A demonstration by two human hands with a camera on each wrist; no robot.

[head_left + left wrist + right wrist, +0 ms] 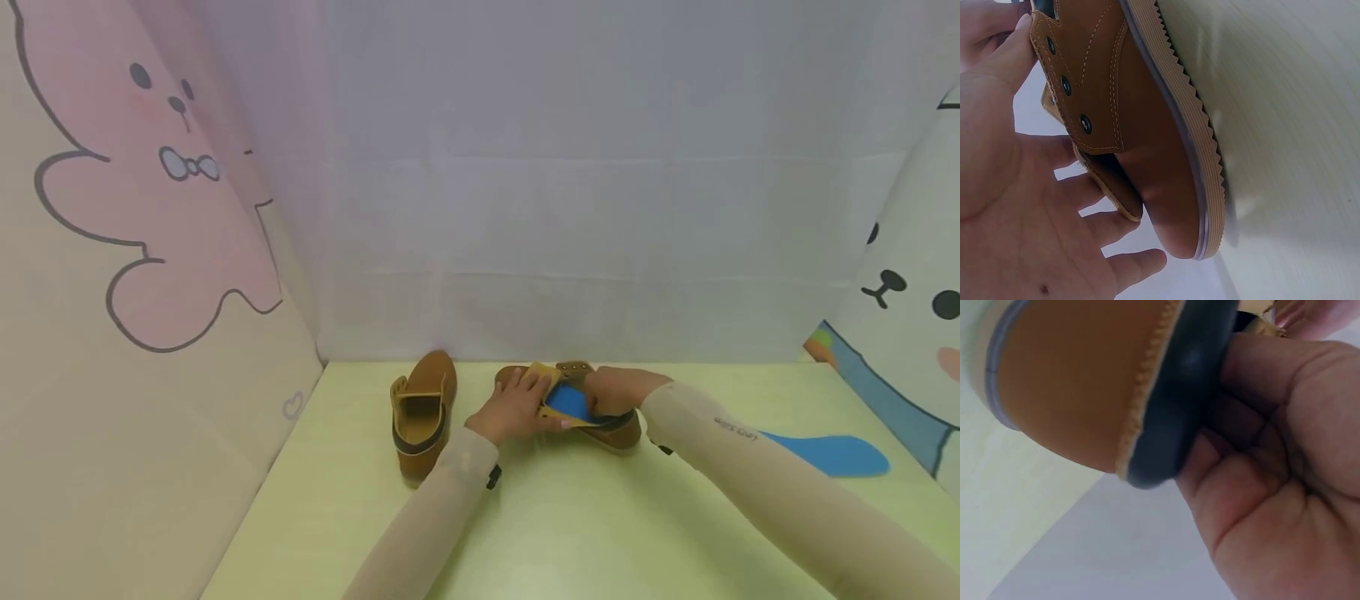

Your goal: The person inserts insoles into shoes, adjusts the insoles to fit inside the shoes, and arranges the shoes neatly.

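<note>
A brown lace-less shoe (621, 437) with a dark collar lies on the table, toe to the left. Inside its opening shows a blue insole (567, 402). My left hand (513, 408) rests over the shoe's front, fingers fairly straight along the tan tongue (542, 372). In the left wrist view its thumb touches the edge of the eyelet flap (1079, 81). My right hand (622, 392) reaches into the opening at the heel end, fingers curled at the insole's end. The right wrist view shows it against the dark collar (1172, 406); its fingertips are hidden.
Another brown shoe (416, 463) stands to the left, toe toward the back. A second blue insole (843, 456) lies at the right, partly behind the right sleeve (750, 467). A pale curtain (562, 208) closes off the back of the light table (570, 533).
</note>
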